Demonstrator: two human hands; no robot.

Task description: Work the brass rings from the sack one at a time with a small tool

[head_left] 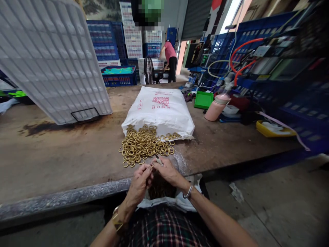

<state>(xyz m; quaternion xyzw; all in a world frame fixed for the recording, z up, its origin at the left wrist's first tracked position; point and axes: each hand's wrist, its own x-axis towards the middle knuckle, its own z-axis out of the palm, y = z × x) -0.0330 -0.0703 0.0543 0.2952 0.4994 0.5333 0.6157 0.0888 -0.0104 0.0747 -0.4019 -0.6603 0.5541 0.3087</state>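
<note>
A heap of several small brass-coloured rings [144, 145] lies on the brown workbench [64, 154], spilling from the mouth of a white printed sack [160, 111]. Just in front of the heap, my left hand [140, 183] and my right hand [167, 170] meet at the bench's near edge. Their fingertips pinch a small ring and a thin grey piece between them. Below my hands, a white bag [177, 202] on my lap holds a dark mass of more rings. I wear a gold watch on my left wrist and a metal bangle on my right.
A white plastic crate [51, 55] leans on the bench at the left. A pink bottle [217, 106], a green tray [203, 100] and a yellow tray [273, 129] stand at the right. Blue and white crates are stacked behind, where another person [170, 61] stands bent over.
</note>
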